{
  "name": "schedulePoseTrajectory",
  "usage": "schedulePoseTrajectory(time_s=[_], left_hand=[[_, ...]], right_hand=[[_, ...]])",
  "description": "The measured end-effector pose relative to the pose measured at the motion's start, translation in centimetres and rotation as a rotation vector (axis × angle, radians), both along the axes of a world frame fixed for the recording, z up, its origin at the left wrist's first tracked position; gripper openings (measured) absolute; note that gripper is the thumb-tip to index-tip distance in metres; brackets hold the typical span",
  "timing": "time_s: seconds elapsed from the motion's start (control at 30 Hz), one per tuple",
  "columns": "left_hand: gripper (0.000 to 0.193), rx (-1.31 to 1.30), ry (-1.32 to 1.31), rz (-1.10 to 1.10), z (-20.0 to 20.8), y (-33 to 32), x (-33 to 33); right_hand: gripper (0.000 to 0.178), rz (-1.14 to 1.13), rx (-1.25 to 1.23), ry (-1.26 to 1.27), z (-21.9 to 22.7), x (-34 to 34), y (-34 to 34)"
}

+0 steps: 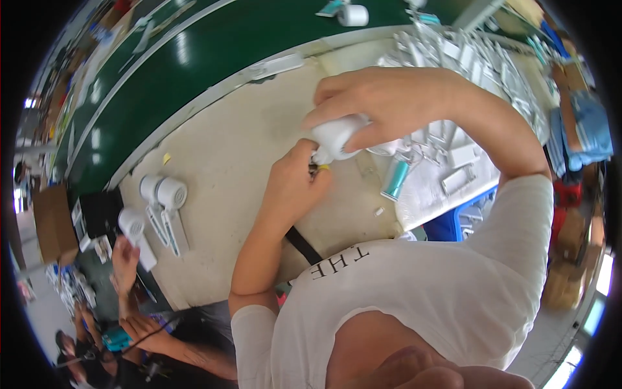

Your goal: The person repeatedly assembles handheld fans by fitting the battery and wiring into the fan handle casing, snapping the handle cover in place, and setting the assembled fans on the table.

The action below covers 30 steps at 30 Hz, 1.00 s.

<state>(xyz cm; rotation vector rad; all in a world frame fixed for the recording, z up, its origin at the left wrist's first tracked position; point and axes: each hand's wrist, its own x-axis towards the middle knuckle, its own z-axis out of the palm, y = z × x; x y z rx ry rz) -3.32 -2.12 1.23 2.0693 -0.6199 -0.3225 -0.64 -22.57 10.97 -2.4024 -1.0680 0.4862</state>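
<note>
In front of my chest, over the table, is a white rounded housing [338, 135], shaped like the head of a hair dryer. My right hand [389, 104] wraps over it from above, fingers and thumb on either side. My left hand [295, 185] is closed at the housing's lower end, touching it. A small yellow and dark part [319, 168] shows at those left fingertips; its kind is mostly hidden. Just right of the hands, a teal and white cylindrical piece [396, 178] lies on the table's edge area.
Many white plastic parts [463, 65] are heaped at right on a pale sheet, above a blue bin [447, 227]. White hair-dryer-like units [170, 194] lie at left; a co-worker's hand [125, 259] reaches another. A green conveyor belt [194, 58] runs behind the beige tabletop [220, 155].
</note>
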Motion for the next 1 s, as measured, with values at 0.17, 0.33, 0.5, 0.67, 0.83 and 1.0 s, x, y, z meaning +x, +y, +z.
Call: schedulePoseTrajectory(time_s=[0.17,0.33,0.5,0.67,0.83,1.0], left_hand=[[0.021,-0.106,0.056,-0.118,0.2,-0.1,-0.1],[0.021,-0.396,0.45,-0.141,-0.5,-0.4,-0.9],[0.029,-0.836,0.702,0.005,-1.5,0.7,0.9],[0.039,-0.86,0.746,-0.034,-2.5,-0.1,2.2],[0.031,-0.903,0.75,-0.028,-1.8,1.0,1.9],[0.033,-0.82,0.665,0.074,-1.0,2.5,3.1]], right_hand=[[0.044,-0.107,0.075,0.022,-1.3,-1.9,-1.3],[0.04,-0.402,0.238,0.002,-2.1,-5.6,-4.6],[0.048,-0.718,-0.38,-0.14,-4.8,-13.9,-13.9],[0.051,-0.813,-0.407,-0.145,-9.2,-17.6,-14.6],[0.045,-0.918,-0.255,-0.398,-4.7,-15.9,-11.5],[0.039,-0.456,0.02,-0.347,-6.4,-10.7,-2.9]])
